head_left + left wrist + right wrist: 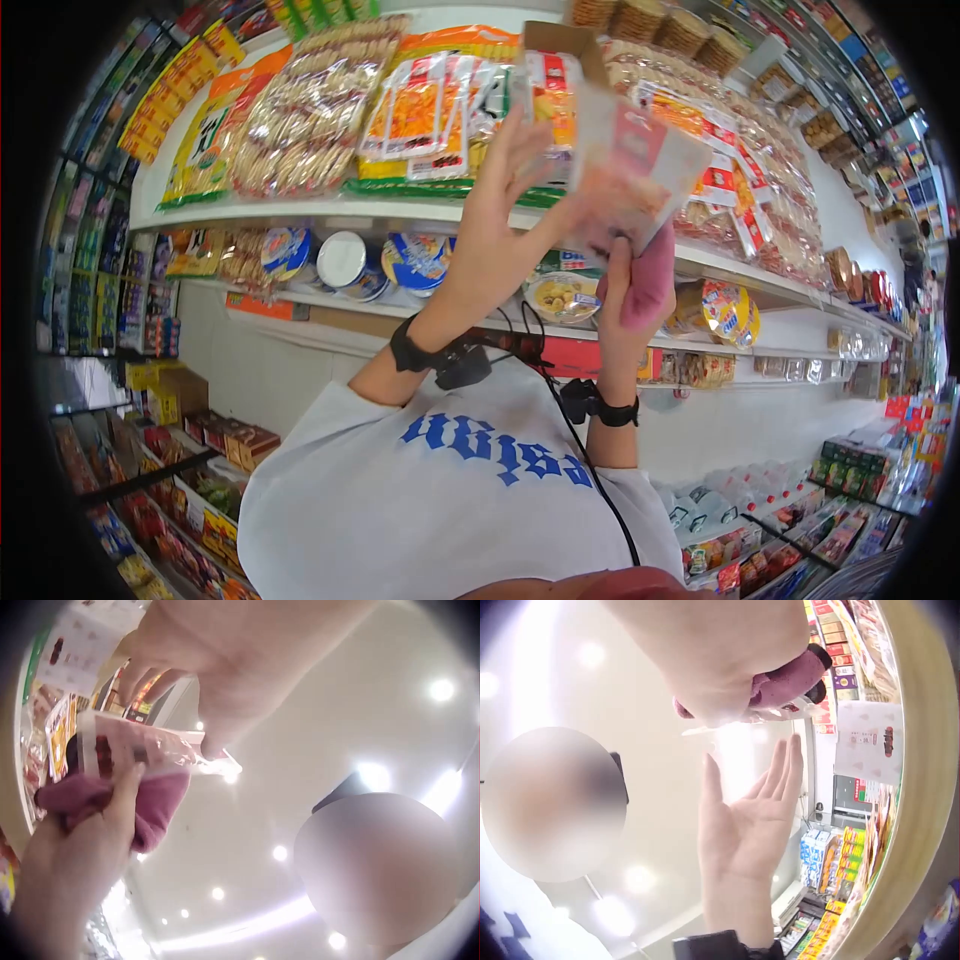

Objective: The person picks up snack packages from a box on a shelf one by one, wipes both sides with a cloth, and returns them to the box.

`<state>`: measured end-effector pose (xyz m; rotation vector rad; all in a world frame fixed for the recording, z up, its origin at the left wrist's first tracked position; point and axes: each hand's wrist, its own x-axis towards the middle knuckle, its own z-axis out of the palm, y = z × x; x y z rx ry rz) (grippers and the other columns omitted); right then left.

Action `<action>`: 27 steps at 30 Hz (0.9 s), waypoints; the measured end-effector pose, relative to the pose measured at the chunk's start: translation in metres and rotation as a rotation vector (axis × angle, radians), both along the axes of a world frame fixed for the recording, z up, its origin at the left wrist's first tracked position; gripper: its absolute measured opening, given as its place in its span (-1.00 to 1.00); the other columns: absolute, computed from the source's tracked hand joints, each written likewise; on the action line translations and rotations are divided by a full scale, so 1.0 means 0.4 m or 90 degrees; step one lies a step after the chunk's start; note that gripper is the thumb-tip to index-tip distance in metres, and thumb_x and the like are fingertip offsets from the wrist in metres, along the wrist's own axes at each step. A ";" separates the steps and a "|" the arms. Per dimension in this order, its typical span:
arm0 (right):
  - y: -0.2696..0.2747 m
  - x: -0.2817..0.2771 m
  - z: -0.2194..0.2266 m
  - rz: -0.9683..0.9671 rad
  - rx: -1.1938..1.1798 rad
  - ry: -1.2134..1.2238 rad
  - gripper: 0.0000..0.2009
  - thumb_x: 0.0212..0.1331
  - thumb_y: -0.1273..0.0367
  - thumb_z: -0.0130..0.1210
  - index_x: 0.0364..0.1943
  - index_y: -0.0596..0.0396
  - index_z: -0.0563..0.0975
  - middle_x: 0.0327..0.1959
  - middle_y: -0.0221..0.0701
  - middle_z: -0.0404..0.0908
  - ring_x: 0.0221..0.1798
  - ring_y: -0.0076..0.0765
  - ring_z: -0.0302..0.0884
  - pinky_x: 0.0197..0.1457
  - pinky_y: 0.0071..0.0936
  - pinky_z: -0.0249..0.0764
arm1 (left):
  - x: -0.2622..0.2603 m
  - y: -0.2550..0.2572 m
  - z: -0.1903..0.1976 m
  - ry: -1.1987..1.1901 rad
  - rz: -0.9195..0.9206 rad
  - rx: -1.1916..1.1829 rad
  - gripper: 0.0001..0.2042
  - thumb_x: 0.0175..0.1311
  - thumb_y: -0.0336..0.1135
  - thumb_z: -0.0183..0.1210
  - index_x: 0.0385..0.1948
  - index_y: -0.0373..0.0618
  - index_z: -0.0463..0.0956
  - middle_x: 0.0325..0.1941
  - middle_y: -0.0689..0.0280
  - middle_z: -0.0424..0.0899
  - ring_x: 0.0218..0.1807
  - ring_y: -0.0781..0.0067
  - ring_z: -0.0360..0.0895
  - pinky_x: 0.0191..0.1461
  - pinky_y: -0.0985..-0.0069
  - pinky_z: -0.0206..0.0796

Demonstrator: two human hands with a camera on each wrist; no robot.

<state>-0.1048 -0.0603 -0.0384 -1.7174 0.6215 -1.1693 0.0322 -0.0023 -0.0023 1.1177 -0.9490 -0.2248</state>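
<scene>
My right hand (630, 295) holds a clear, flat packet with a red label (638, 150), thumb on its lower edge. A bunched pink cloth (654, 275) is held in the same hand, behind the packet. The left hand (492, 235) is raised at the packet's left side, its thumb right at the edge. In the right wrist view, the fingers of this left hand (746, 832) are straight and spread, with the palm bare. Motion blurs the packet, and its contents are not clear.
Behind the hands, a shelf (330, 212) bears large bags of biscuits (320, 110) and flat orange-and-white packets (425, 100). An open cardboard box (565, 38) with similar packets stands at its middle. Tubs and bowls (345, 262) fill the shelf below. A black cable (600, 470) hangs across the shirt.
</scene>
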 end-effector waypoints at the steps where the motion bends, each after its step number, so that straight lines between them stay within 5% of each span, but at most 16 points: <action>1: -0.007 -0.003 -0.003 -0.027 -0.053 0.009 -0.53 0.30 0.56 0.05 0.32 0.28 0.38 0.20 -0.13 0.54 0.06 -0.34 0.52 0.02 -0.46 0.38 | -0.010 0.015 0.015 0.088 -0.102 0.042 -0.30 0.33 -0.34 0.30 0.43 -0.28 0.11 0.26 0.08 0.48 0.32 0.34 0.43 0.40 0.35 0.31; 2: -0.014 -0.005 -0.006 -0.057 -0.105 0.018 -0.55 0.27 0.57 0.06 0.28 0.29 0.42 0.23 -0.04 0.51 0.24 -0.15 0.52 0.22 -0.34 0.45 | -0.019 0.024 0.013 0.128 -0.170 0.087 -0.36 0.34 -0.32 0.28 0.38 -0.29 0.17 0.21 0.11 0.51 0.27 0.38 0.47 0.34 0.39 0.34; 4: -0.016 0.009 0.013 0.026 -0.266 0.069 -0.50 0.18 0.58 0.08 0.28 0.27 0.42 0.38 0.04 0.31 0.42 0.05 0.28 0.40 -0.13 0.25 | -0.031 0.034 0.010 0.201 -0.304 0.179 -0.46 0.37 -0.28 0.26 0.30 -0.31 0.29 0.12 0.16 0.59 0.16 0.47 0.53 0.24 0.48 0.40; 6: 0.008 0.017 0.027 0.088 -0.321 0.123 -0.44 0.08 0.57 0.10 0.28 0.25 0.42 0.53 0.06 0.06 0.59 0.24 -0.05 0.56 0.09 -0.05 | -0.024 0.032 0.034 0.174 -0.201 0.287 -0.59 0.42 -0.25 0.21 0.17 -0.33 0.41 -0.02 0.26 0.64 0.01 0.59 0.54 0.10 0.58 0.39; 7: 0.006 0.016 0.008 0.084 -0.340 0.138 -0.41 0.08 0.56 0.11 0.31 0.23 0.40 0.55 0.02 0.04 0.59 0.25 -0.07 0.56 0.19 -0.11 | -0.021 0.030 0.042 0.158 -0.145 0.340 -0.64 0.45 -0.23 0.18 0.10 -0.34 0.48 -0.09 0.31 0.66 -0.07 0.65 0.55 0.03 0.63 0.39; 10: -0.019 0.010 -0.004 0.007 -0.278 0.113 -0.38 0.21 0.56 0.06 0.42 0.20 0.26 0.53 0.05 0.07 0.62 0.04 -0.06 0.59 -0.05 -0.07 | -0.018 0.014 -0.003 0.194 -0.152 0.178 -0.69 0.52 -0.20 0.10 -0.05 -0.35 0.57 -0.24 0.42 0.66 -0.19 0.77 0.46 -0.10 0.69 0.32; 12: -0.011 -0.005 0.015 0.033 0.092 -0.048 -0.46 0.31 0.53 0.04 0.39 0.23 0.28 0.37 -0.12 0.34 0.17 -0.25 0.42 0.18 -0.35 0.38 | -0.008 0.029 -0.004 0.190 -0.169 0.178 -0.69 0.54 -0.22 0.07 -0.05 -0.35 0.57 -0.20 0.44 0.65 -0.16 0.78 0.44 -0.06 0.68 0.33; 14: -0.026 -0.018 0.032 0.125 0.307 -0.084 -0.49 0.38 0.48 0.04 0.40 0.23 0.27 0.24 -0.21 0.51 -0.05 -0.43 0.66 -0.08 -0.54 0.60 | 0.007 0.034 -0.004 0.182 -0.166 0.172 -0.69 0.54 -0.21 0.07 -0.05 -0.36 0.57 -0.20 0.44 0.65 -0.15 0.79 0.44 -0.05 0.67 0.33; 15: -0.054 -0.035 0.033 0.201 0.335 -0.039 -0.48 0.39 0.45 0.05 0.41 0.22 0.26 0.20 -0.22 0.54 -0.05 -0.46 0.65 -0.13 -0.58 0.60 | 0.021 0.031 -0.017 0.178 -0.175 0.171 -0.69 0.53 -0.22 0.07 -0.04 -0.36 0.57 -0.15 0.40 0.64 -0.14 0.77 0.46 -0.04 0.67 0.34; 17: -0.073 -0.003 -0.019 0.224 0.330 -0.107 -0.46 0.38 0.40 0.12 0.40 0.21 0.27 -0.07 -0.38 0.67 -0.50 -0.72 0.55 -0.62 -0.75 0.31 | 0.031 0.011 -0.027 0.122 -0.147 0.155 -0.71 0.52 -0.25 0.08 -0.03 -0.35 0.56 -0.13 0.37 0.61 -0.14 0.72 0.48 -0.04 0.65 0.37; 20: -0.164 0.000 0.010 0.098 0.172 -0.144 -0.53 0.40 0.39 0.11 0.35 0.19 0.35 -0.21 -0.44 0.68 -0.64 -0.75 0.42 -0.67 -0.73 0.20 | 0.066 -0.011 -0.014 0.053 -0.117 0.151 -0.72 0.51 -0.31 0.07 0.04 -0.36 0.55 -0.13 0.32 0.57 -0.13 0.60 0.54 -0.05 0.60 0.44; 22: -0.230 0.004 0.059 0.030 0.213 -0.259 -0.59 0.41 0.32 0.11 0.28 0.14 0.43 -0.35 -0.49 0.64 -0.71 -0.76 0.31 -0.72 -0.72 0.13 | 0.090 -0.029 0.002 0.038 -0.120 0.150 -0.72 0.51 -0.33 0.06 0.05 -0.37 0.55 -0.16 0.33 0.60 -0.11 0.59 0.55 -0.06 0.61 0.43; 26: -0.302 -0.003 -0.006 -0.009 0.291 -0.208 -0.62 0.43 0.26 0.09 0.24 0.09 0.47 -0.40 -0.54 0.62 -0.75 -0.79 0.25 -0.74 -0.72 0.03 | 0.152 -0.073 0.026 -0.261 0.004 0.119 -0.78 0.37 -0.38 0.21 -0.03 -0.24 0.64 -0.17 0.27 0.63 -0.09 0.55 0.57 -0.06 0.59 0.42; 27: -0.279 -0.006 -0.014 -0.002 0.291 -0.189 -0.62 0.43 0.25 0.09 0.24 0.08 0.48 -0.38 -0.55 0.64 -0.76 -0.80 0.23 -0.75 -0.71 0.01 | 0.168 -0.095 0.023 -0.251 0.018 0.136 -0.75 0.27 -0.36 0.28 -0.04 -0.20 0.65 -0.14 0.20 0.64 -0.06 0.39 0.60 0.01 0.49 0.42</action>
